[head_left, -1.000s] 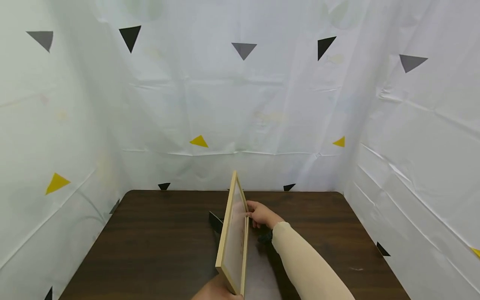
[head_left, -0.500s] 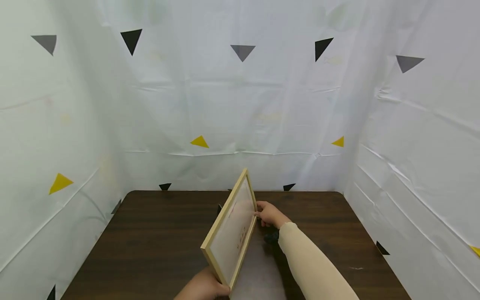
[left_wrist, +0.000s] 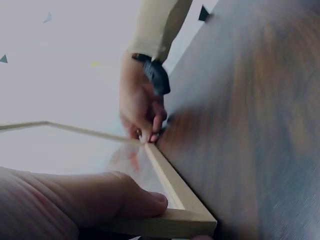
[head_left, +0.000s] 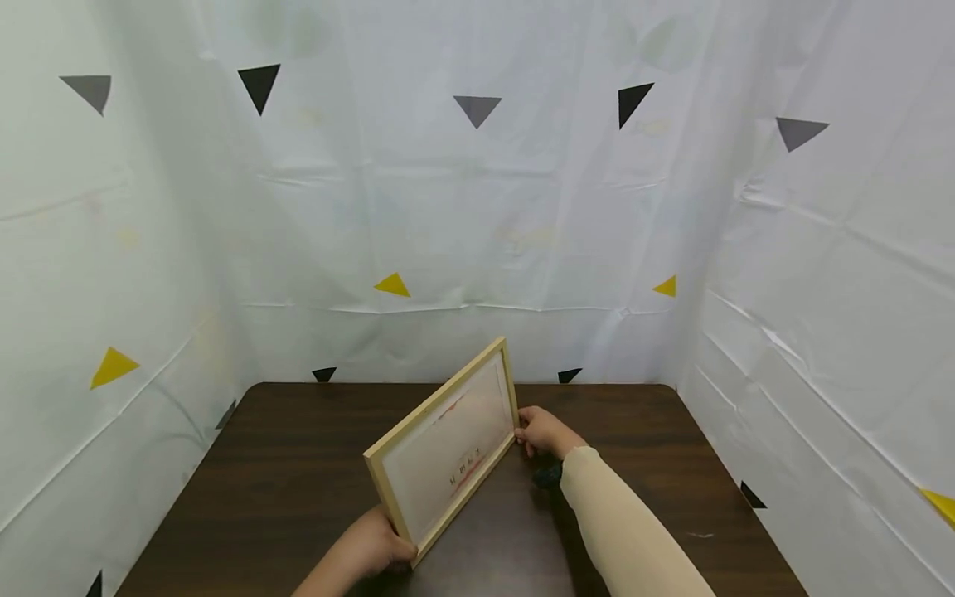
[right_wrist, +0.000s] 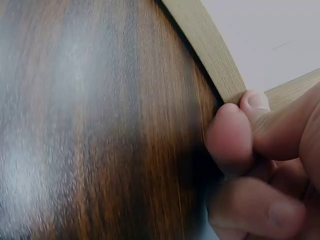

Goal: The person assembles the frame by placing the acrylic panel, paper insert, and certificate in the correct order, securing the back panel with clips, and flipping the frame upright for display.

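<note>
A picture frame (head_left: 448,452) with a light wooden border stands upright on its long edge, slanting from near left to far right. Its face, a pale print with dark characters and reddish marks, is turned toward the head camera. My left hand (head_left: 371,543) grips the near lower corner, its thumb (left_wrist: 135,200) on the front of the border and most of its fingers hidden behind. At the far lower corner my right hand (head_left: 545,433) pinches the border. In the right wrist view, the right fingertips (right_wrist: 230,130) sit right at that corner, close to the table.
The dark wood-grain table (head_left: 642,497) has rounded far corners. White sheeting (head_left: 477,207) printed with triangles hangs behind it and on both sides. A dark device (head_left: 548,475) is strapped at the right wrist.
The picture frame has turned from nearly edge-on to show its face, its near end swinging left with my left hand. My right hand has shifted slightly right, holding the far corner.
</note>
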`<move>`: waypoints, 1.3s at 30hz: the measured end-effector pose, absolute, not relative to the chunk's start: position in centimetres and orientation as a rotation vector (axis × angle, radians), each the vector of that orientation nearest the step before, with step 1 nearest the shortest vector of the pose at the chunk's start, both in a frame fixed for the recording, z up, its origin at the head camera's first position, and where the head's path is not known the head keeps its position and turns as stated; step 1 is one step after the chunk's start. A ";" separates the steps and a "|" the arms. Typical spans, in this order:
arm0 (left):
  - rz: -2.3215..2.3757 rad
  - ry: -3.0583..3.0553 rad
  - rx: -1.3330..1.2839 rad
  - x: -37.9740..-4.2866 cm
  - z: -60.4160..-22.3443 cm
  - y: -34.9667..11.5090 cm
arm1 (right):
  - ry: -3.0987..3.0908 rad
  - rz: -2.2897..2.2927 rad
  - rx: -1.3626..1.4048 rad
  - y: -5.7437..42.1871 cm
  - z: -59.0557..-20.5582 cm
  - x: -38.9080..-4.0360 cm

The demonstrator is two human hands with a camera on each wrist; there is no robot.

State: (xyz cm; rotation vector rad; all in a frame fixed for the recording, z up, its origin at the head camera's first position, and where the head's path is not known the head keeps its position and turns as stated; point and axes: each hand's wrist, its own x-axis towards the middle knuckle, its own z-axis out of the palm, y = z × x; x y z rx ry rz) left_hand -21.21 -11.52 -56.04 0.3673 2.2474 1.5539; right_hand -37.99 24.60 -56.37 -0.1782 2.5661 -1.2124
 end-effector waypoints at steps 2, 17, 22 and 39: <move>1.524 2.304 0.360 -21.7 -55.9 -11.9 | 2.612 -1.160 -0.188 24.7 -56.4 -38.1; 1.054 2.709 0.058 -26.4 -55.7 -14.0 | 2.843 -0.921 -0.155 25.5 -56.8 -38.0; 0.963 2.775 0.031 -27.8 -55.8 -14.4 | 2.909 -0.857 -0.166 25.9 -57.2 -37.6; 0.983 2.967 0.031 -32.8 -57.1 -15.5 | 2.963 -0.988 -0.057 26.1 -57.7 -35.5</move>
